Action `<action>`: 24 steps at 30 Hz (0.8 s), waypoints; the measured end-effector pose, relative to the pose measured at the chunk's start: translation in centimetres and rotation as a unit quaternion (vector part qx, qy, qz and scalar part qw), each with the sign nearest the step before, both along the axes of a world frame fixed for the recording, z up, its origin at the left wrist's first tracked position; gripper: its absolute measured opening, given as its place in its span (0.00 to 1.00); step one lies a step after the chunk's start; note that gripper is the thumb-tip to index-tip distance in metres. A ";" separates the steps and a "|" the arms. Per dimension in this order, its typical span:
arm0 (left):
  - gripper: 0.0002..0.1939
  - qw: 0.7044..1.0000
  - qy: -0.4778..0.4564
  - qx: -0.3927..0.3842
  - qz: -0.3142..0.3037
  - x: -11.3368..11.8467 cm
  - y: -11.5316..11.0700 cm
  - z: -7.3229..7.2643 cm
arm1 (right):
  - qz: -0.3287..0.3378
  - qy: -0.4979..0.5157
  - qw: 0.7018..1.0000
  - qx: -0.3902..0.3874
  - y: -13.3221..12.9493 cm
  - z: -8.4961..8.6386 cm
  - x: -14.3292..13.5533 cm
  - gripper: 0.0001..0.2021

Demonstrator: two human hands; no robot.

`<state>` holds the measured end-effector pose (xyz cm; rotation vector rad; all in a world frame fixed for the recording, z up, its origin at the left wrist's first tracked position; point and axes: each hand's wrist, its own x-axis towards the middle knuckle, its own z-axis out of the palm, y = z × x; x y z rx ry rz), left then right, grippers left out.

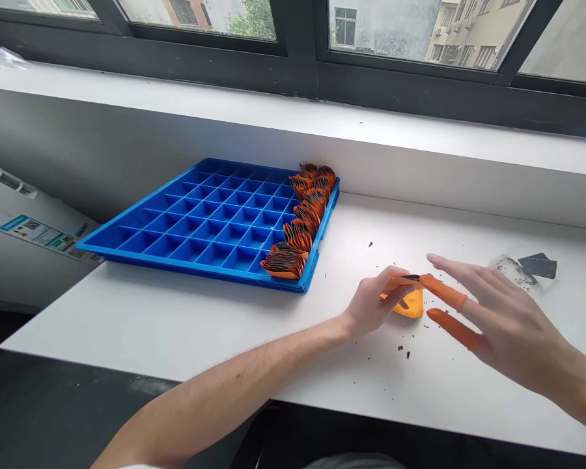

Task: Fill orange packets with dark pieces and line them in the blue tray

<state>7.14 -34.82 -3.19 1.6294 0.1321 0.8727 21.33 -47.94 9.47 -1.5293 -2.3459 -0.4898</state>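
Observation:
My left hand point(378, 296) pinches a small folded orange piece point(401, 281) with a black edge, just above the table. Under it lies an orange square piece point(413, 306), partly covered by my fingers. My right hand point(502, 316) hovers to the right with fingers spread. Orange finger cots point(454, 329) cover its thumb and index finger; the index tip is at the folded piece's edge, and whether it touches I cannot tell. Bundles of similar orange and black pieces point(284, 262) fill the right-hand compartments of a blue divided tray point(190, 273).
Black scraps point(404, 352) are scattered on the white table point(322, 365). A clear plastic bag point(512, 270) and black pieces point(538, 265) lie at the right. A white ledge point(254, 107) and dark-framed windows point(297, 65) run along the back. A white appliance point(34, 228) stands at the left.

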 end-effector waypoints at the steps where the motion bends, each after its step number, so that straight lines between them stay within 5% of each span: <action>1: 0.11 1.000 -0.002 0.016 0.007 0.0 0.0 -0.1 | 0.000 0.011 1.000 -0.005 -0.1 -0.1 -0.1 0.15; 9: 0.11 0.965 -0.042 0.236 0.107 -0.3 0.8 0.1 | -0.066 0.064 0.990 -0.112 -0.6 0.4 0.3 0.18; 14: 0.12 0.953 -0.034 0.290 0.077 -0.5 1.1 0.5 | -0.048 0.007 0.986 -0.161 -0.2 1.2 0.7 0.19; 19: 0.09 0.978 -0.052 0.202 0.026 -0.3 0.8 0.2 | -0.039 0.020 0.987 -0.157 0.1 0.7 0.1 0.22; 24: 0.19 1.000 -0.016 0.002 -0.026 -0.3 0.1 0.6 | -0.073 0.233 0.963 -0.111 -0.1 -1.3 0.2 0.17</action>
